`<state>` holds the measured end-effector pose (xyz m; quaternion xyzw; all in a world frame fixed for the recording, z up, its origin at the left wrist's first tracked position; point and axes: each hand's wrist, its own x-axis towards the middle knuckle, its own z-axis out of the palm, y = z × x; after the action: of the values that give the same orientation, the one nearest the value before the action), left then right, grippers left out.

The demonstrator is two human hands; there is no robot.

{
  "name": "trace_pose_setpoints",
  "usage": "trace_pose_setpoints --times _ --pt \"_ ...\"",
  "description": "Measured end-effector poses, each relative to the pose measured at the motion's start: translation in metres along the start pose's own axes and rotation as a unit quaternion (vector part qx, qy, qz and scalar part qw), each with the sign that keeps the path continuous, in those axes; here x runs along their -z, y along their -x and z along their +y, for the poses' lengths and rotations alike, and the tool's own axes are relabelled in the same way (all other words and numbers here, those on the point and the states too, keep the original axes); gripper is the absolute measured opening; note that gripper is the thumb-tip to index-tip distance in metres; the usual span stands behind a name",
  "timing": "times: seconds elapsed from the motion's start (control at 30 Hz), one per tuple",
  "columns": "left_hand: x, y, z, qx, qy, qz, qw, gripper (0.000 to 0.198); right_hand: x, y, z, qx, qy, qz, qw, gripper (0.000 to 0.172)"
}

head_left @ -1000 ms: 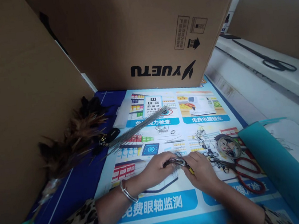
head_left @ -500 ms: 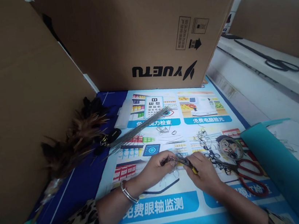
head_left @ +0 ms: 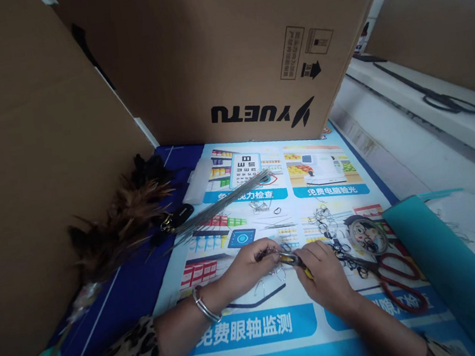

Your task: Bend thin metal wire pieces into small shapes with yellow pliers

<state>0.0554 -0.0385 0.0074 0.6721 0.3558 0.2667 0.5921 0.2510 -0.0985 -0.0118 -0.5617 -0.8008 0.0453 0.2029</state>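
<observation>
My left hand [head_left: 254, 264], with a silver bangle [head_left: 205, 306] at the wrist, pinches a small piece of thin wire between thumb and fingers. In my right hand [head_left: 325, 270] is a pair of pliers [head_left: 290, 258] with yellow-and-black handles. The jaws point left and meet the wire at my left fingertips; whether they grip it is too small to tell. Loose bent wires [head_left: 279, 274] lie just under the pliers. Beyond my hands, a bundle of straight thin wires [head_left: 231, 197] lies slantwise on the printed mat [head_left: 251, 348].
To the right lie red-handled scissors [head_left: 394, 280], a tape roll [head_left: 368, 235] and a tangle of wire and black rings [head_left: 329, 230]. A teal box [head_left: 454, 266] stands farther right. Brown feathers [head_left: 123, 207] lie on the left. Cardboard walls [head_left: 236, 38] rise at the back and left.
The pliers have turned in my right hand, so yellow now shows between their handles near the jaws. My left hand has barely moved.
</observation>
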Motion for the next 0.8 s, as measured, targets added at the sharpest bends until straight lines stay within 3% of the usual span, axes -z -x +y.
trace_pose_setpoints --times 0.3,0.8 --pt "-0.0022 -0.0003 -0.0048 -0.008 -0.017 -0.006 1.0 0.019 -0.0057 0.0039 0.0073 -0.049 -0.018 0.007 0.999 0.021" --pt "-0.0011 -0.0007 -0.0094 0.036 0.103 -0.024 0.994 0.016 -0.0019 0.0011 0.0056 -0.056 -0.049 -0.017 0.997 0.02"
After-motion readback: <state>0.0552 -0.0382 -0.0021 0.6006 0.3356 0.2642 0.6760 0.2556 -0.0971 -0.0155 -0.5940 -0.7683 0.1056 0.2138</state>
